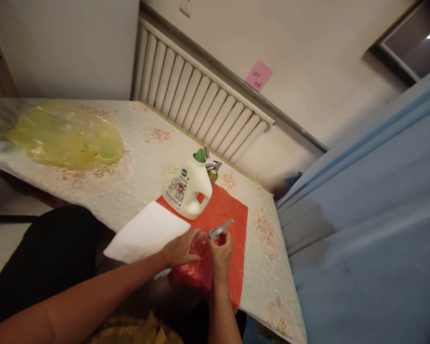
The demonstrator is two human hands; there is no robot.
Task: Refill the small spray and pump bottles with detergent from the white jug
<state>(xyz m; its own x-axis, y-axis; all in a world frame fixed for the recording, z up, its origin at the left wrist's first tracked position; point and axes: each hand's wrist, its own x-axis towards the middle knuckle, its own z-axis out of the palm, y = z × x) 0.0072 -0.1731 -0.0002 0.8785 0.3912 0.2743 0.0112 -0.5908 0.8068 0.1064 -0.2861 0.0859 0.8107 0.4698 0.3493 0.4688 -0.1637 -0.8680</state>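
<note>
My left hand (pixel 181 249) wraps around a clear bottle (pixel 199 244) that lies over a red mat (pixel 225 210) on the table. My right hand (pixel 220 253) grips the bottle's neck just under its grey spray head (pixel 220 230), fingers closed. Just beyond the hands stands a white jug (pixel 188 187) with a green cap and a printed label. A white folded cloth (pixel 146 232) lies on the table to the left of the hands. A crumpled red plastic bag (pixel 195 274) sits under my wrists.
A yellow plastic bag (pixel 62 136) lies at the far left of the floral tablecloth (pixel 143 157). A small sprayer bottle (pixel 212 170) stands behind the jug. A radiator (pixel 197 95) runs along the wall. A blue curtain (pixel 372 215) hangs at right.
</note>
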